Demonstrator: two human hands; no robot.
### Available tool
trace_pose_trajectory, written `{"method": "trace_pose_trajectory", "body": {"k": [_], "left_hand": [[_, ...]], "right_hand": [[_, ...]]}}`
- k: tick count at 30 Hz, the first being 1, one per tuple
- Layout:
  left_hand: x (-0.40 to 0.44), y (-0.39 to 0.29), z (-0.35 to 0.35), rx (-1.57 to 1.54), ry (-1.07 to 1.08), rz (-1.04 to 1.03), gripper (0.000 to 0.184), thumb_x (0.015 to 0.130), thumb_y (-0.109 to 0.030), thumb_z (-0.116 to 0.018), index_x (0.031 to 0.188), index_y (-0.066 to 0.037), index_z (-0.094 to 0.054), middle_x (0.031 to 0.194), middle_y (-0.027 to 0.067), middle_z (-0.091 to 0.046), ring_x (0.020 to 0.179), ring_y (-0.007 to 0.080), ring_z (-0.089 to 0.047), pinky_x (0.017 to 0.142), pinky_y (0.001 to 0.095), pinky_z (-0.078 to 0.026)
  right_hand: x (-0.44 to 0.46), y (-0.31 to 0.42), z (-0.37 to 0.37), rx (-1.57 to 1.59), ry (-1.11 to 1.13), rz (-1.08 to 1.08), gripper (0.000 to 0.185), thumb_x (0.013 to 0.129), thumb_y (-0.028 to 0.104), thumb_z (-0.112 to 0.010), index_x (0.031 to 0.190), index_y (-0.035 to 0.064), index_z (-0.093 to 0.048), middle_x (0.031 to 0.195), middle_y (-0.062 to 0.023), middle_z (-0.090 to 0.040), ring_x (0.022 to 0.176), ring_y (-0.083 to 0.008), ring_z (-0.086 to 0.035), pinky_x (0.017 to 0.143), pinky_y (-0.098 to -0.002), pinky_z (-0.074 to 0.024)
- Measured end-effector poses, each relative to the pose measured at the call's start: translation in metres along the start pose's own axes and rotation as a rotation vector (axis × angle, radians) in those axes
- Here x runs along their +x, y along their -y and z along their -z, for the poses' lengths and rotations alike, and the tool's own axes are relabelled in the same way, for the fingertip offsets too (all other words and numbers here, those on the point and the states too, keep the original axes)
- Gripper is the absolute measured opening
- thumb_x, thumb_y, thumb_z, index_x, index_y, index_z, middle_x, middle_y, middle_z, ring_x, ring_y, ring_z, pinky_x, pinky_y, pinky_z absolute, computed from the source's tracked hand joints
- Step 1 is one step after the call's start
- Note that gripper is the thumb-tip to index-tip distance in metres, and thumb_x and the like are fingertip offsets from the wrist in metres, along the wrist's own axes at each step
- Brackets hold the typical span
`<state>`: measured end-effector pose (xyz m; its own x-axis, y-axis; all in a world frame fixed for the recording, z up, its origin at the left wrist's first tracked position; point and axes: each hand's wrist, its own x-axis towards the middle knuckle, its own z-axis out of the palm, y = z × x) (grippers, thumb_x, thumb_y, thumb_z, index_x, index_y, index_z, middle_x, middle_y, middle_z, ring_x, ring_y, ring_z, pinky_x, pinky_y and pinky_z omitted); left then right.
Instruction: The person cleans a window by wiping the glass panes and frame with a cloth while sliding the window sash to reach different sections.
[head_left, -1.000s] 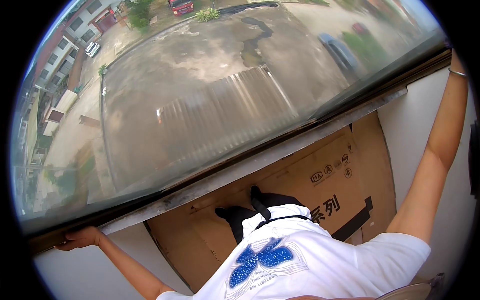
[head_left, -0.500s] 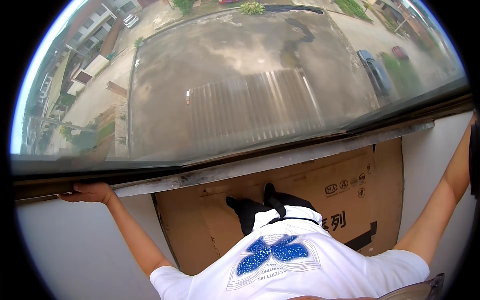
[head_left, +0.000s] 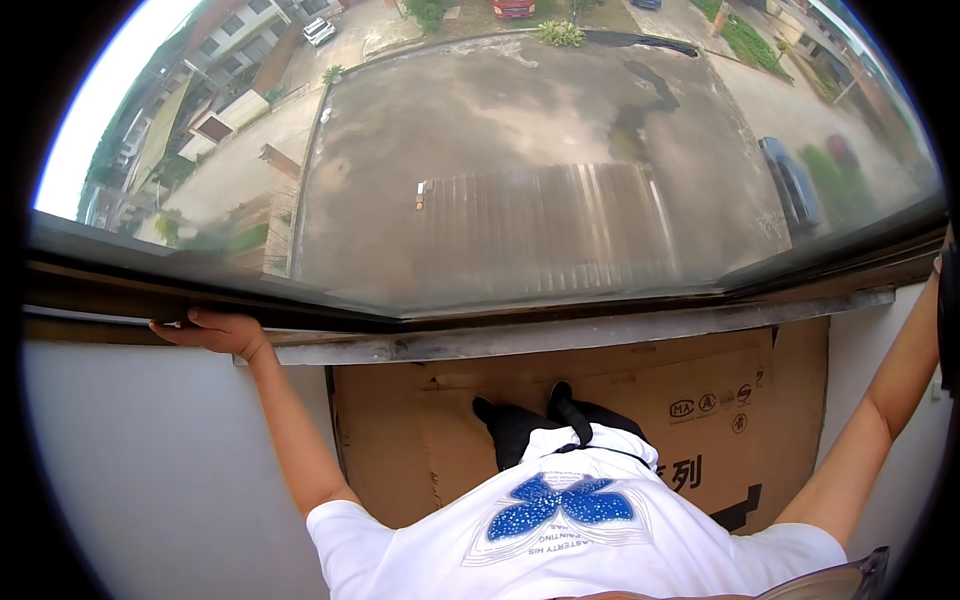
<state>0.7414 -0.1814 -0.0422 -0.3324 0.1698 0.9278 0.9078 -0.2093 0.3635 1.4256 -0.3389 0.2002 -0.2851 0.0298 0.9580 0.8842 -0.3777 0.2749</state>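
Where left hand [head_left: 222,333] meets frame [head_left: 130,290], closure indeterminable, right hand out of view, step appears frame-handling, next move wanting firm purchase.

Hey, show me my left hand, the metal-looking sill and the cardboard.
Left hand [head_left: 222,332]: head view, on the middle of the hand.
Sill [head_left: 600,334]: head view, midway along its strip.
Cardboard [head_left: 385,430]: head view, bare part near its left edge.
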Motion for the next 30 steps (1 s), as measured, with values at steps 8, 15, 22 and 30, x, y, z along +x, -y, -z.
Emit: {"method": "trace_pose_trajectory", "body": {"k": [8,15,22,30], "left_hand": [[-0.001,-0.007,0.002,-0.119,0.05,0.002,0.064,0.099,-0.031,-0.033,0.144,0.009,-0.012,0.145,0.03,-0.023,0.131,0.042,-0.033,0.11,0.0445,-0.026],[-0.003,-0.012,0.005,-0.195,0.059,0.11,0.072,0.099,-0.044,-0.036,0.145,0.007,-0.014,0.143,0.0274,-0.032,0.127,0.0398,-0.04,0.105,0.0408,-0.033],[-0.004,-0.009,0.004,-0.214,0.053,0.157,0.074,0.096,-0.045,-0.038,0.146,0.006,-0.015,0.145,0.0265,-0.031,0.129,0.0402,-0.039,0.105,0.04,-0.034],[-0.004,-0.007,0.004,-0.249,0.052,0.173,0.076,0.096,-0.047,-0.039,0.145,0.007,-0.017,0.145,0.0267,-0.031,0.129,0.0405,-0.039,0.105,0.0406,-0.033]], "right_hand": [[-0.162,0.094,0.023,0.404,0.247,0.089,0.048,0.085,0.016,-0.054,0.124,-0.0105,-0.046,0.131,-0.0269,-0.043,0.122,-0.0439,-0.039,0.104,-0.0511,-0.0266],[-0.336,0.105,0.062,0.579,0.603,0.093,0.074,0.081,0.027,-0.067,0.138,-0.008,-0.035,0.137,-0.0267,-0.041,0.128,-0.043,-0.039,0.107,-0.0517,-0.0284],[-0.095,0.054,0.003,0.502,0.049,-0.292,0.04,0.09,0.011,-0.05,0.123,-0.0119,-0.048,0.122,-0.0194,-0.055,0.11,-0.0293,-0.051,0.1,-0.0342,-0.0344],[0.079,0.194,0.006,0.415,-0.102,0.01,0.04,0.086,0.024,-0.06,0.117,-0.0011,-0.057,0.13,-0.0132,-0.055,0.119,-0.0279,-0.051,0.097,-0.0388,-0.0381]]}}
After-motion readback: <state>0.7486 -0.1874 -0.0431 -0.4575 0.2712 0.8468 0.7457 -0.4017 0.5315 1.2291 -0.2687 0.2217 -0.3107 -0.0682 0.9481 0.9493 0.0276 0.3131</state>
